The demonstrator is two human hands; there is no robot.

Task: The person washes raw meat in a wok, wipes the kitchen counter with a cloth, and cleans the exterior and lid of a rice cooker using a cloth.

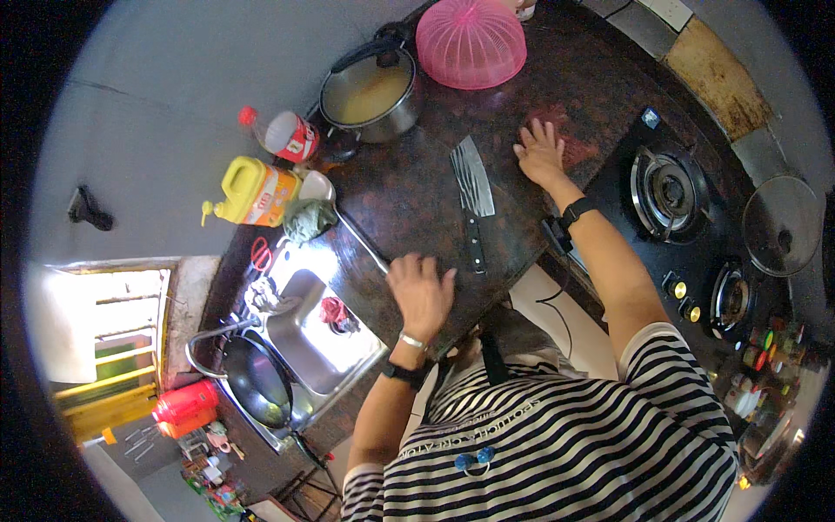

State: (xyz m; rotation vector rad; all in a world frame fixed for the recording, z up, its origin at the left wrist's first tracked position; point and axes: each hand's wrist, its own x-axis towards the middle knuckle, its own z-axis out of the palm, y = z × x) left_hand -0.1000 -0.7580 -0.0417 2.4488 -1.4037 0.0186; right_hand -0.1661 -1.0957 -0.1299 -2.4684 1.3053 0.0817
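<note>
My left hand rests palm down near the front edge of the dark counter, fingers apart. Its fingertips are at the handle end of a metal ladle; whether they touch it I cannot tell. Farther right, my right hand lies flat on the counter beside a reddish patch, fingers spread and nothing held. Between the two hands lies a cleaver, blade away from me and its black handle pointing towards me.
Pot of yellowish liquid, pink mesh food cover, plastic bottle and yellow oil jug line the back. A sink with a wok is left; a gas stove is right.
</note>
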